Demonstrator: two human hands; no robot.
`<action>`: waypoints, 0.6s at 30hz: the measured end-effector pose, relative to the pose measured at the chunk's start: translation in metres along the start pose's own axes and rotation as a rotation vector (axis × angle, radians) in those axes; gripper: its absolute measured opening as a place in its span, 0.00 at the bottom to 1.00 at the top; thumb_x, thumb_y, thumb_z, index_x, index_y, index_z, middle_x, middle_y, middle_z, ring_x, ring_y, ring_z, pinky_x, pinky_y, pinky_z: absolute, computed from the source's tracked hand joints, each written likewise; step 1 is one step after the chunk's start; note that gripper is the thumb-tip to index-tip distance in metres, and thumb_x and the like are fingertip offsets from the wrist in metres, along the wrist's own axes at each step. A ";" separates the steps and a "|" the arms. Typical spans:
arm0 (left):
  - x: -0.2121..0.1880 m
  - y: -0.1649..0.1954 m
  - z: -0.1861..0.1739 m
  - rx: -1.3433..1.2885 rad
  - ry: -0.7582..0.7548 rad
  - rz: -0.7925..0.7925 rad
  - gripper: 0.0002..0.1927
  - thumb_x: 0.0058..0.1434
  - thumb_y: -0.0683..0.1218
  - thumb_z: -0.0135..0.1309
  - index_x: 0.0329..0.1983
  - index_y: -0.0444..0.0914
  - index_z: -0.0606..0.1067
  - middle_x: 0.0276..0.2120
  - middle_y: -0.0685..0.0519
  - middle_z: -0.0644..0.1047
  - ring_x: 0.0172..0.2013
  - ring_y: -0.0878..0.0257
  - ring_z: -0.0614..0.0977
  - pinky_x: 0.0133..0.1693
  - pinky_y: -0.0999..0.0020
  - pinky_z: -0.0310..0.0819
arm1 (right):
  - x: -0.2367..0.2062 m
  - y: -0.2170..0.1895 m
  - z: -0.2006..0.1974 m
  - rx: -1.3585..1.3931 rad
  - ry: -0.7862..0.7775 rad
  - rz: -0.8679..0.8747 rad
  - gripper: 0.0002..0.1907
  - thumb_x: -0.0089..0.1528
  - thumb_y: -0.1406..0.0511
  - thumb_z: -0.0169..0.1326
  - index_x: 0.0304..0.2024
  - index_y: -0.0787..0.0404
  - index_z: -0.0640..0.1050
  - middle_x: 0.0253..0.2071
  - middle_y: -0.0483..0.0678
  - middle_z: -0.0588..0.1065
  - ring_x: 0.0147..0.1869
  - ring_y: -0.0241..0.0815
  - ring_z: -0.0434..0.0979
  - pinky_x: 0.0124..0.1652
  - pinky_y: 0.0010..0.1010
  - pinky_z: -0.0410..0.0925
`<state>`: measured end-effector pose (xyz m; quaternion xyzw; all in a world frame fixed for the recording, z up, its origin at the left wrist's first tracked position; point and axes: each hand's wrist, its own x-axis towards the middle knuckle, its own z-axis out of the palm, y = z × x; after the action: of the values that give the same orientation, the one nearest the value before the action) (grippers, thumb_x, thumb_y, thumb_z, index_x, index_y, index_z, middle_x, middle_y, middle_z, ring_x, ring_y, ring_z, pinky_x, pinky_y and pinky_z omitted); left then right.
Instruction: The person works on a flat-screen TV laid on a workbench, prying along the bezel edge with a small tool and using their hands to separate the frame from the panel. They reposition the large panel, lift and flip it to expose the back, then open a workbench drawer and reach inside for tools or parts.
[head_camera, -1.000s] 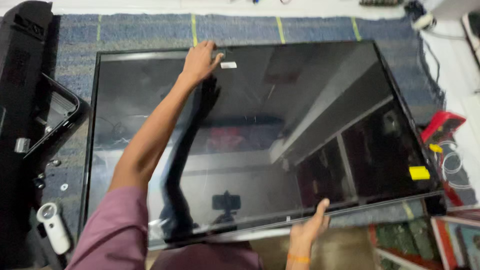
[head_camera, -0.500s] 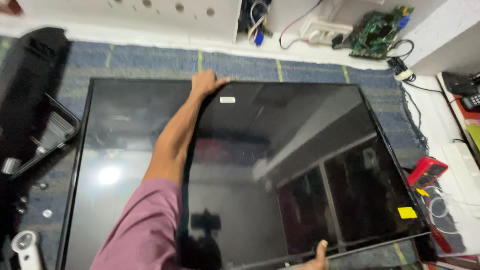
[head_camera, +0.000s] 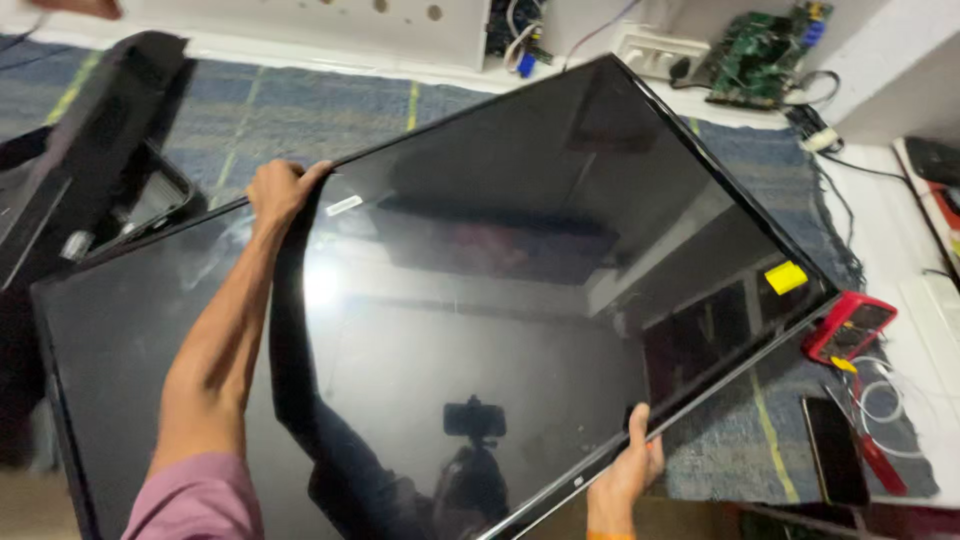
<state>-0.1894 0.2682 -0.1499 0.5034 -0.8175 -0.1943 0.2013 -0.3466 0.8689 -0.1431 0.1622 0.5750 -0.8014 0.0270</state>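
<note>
A large flat television panel (head_camera: 520, 300) with a glossy black screen is held tilted above a blue striped rug (head_camera: 300, 115). My left hand (head_camera: 278, 192) grips its far edge, next to a small white sticker (head_camera: 343, 206). My right hand (head_camera: 628, 478) grips the near edge from below, thumb on the screen. A yellow sticker (head_camera: 786, 277) sits near the panel's right corner. The right corner is raised and turned away from me.
A black television back cover and stand (head_camera: 95, 170) lie at the left. A red multimeter (head_camera: 850, 327), a dark phone (head_camera: 834, 450) and white cables (head_camera: 890, 400) lie at the right. A green circuit board (head_camera: 762, 45) and a white power strip (head_camera: 655, 50) sit at the back.
The panel lay flat and square on the rug; now it is lifted and turned, its right side swung away. My left hand has closed over the far edge, my right hand has shifted right.
</note>
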 end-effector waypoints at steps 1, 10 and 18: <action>-0.025 -0.010 -0.014 0.015 0.063 -0.027 0.38 0.60 0.77 0.54 0.32 0.36 0.84 0.28 0.39 0.81 0.33 0.40 0.83 0.39 0.45 0.73 | 0.015 0.001 -0.009 0.009 -0.048 0.037 0.15 0.65 0.61 0.63 0.50 0.62 0.78 0.43 0.45 0.76 0.42 0.42 0.77 0.40 0.36 0.73; -0.202 -0.060 -0.077 0.106 0.319 -0.318 0.37 0.62 0.74 0.57 0.37 0.35 0.85 0.33 0.33 0.81 0.39 0.36 0.83 0.42 0.42 0.75 | 0.142 0.019 0.044 -0.127 -0.539 0.062 0.14 0.63 0.56 0.66 0.42 0.58 0.81 0.35 0.38 0.74 0.37 0.31 0.71 0.36 0.26 0.67; -0.257 -0.081 -0.065 0.076 0.397 -0.532 0.33 0.63 0.71 0.57 0.36 0.35 0.85 0.36 0.34 0.82 0.41 0.37 0.83 0.45 0.44 0.74 | 0.189 0.059 0.139 -0.349 -0.695 0.141 0.25 0.65 0.46 0.64 0.39 0.61 0.76 0.33 0.42 0.71 0.34 0.38 0.68 0.33 0.33 0.65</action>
<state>0.0110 0.4581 -0.1718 0.7343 -0.6089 -0.1078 0.2799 -0.5438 0.7465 -0.2118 -0.0867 0.6466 -0.6949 0.3025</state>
